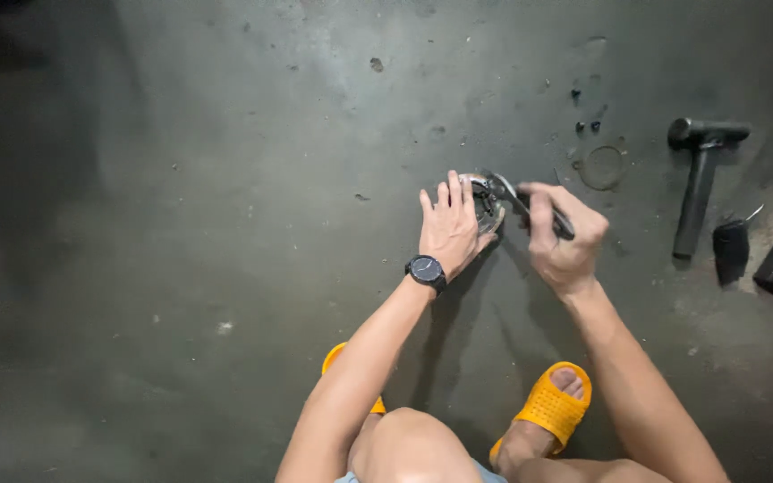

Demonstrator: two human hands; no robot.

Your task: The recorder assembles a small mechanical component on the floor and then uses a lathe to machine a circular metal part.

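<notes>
Left hand (450, 230) flat on round metal part (483, 191); right hand (561, 234) grips, seemingly, pliers (530, 206).

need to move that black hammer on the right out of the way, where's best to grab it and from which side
Probably the long handle, near its middle. The black hammer lies flat on the concrete floor, head at the far end, handle pointing back toward the person. Come down from above with the right hand, the nearer one, fingers wrapping across the handle. A small dark object lies close on its right.
</notes>
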